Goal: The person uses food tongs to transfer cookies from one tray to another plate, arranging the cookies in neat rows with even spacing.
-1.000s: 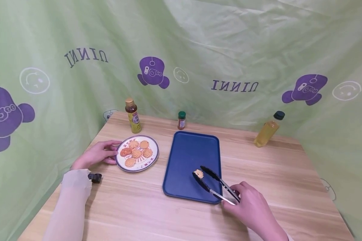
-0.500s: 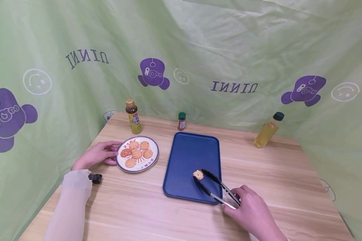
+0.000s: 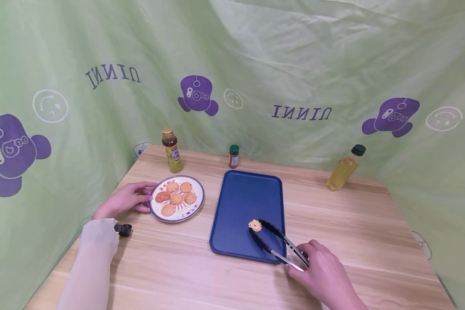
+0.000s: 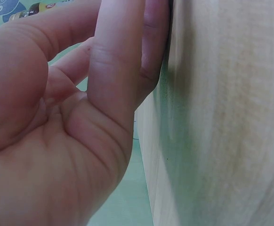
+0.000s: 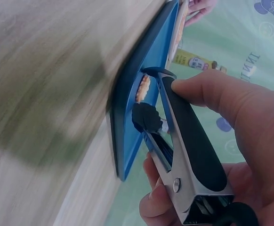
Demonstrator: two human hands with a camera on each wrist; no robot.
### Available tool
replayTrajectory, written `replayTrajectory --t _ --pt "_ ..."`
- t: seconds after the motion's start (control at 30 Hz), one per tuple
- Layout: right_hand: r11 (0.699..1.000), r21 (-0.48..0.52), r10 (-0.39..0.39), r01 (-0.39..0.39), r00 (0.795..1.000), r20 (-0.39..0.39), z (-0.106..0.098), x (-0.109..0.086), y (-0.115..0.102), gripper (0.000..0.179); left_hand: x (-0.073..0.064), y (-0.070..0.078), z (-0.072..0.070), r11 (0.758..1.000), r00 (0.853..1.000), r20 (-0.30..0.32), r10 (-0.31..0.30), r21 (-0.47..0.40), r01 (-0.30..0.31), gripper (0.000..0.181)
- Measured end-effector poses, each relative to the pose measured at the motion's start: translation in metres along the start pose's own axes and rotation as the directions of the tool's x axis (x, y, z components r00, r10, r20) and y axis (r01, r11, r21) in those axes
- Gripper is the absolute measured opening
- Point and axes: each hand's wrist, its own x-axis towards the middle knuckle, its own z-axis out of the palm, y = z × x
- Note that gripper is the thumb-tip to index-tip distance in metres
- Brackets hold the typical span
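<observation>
In the head view my left hand lies at the left edge of a white plate, fingers loosely bent and touching its rim. Several cookies lie on this plate. The left wrist view shows the hand low beside the tabletop. My right hand grips metal tongs with black tips, also seen in the right wrist view as tongs. A single ridged cookie rests on the blue tray between the spread tong tips. Whether the tips touch it, I cannot tell.
Behind the plate stands a gold-capped sauce bottle. A small green-capped jar is behind the tray. At the back right stands a bottle of yellow liquid. A green curtain hangs behind the wooden table.
The cookie between the tongs has gone from tilted to lying flatter on the tray, and the tongs have shifted slightly toward me. My left hand and the plate stay put.
</observation>
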Motion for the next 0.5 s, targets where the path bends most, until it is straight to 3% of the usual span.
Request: replayTrajectory --t 0.5 --pt "0.999 -0.017 -0.040 0.039 0.998 -0.042 0.0025 -0.0010 0.0013 0.042 -0.0020 0.0041 0.0018 1.000 1.000 -0.016 -0.009 0.028 0.009 0.063"
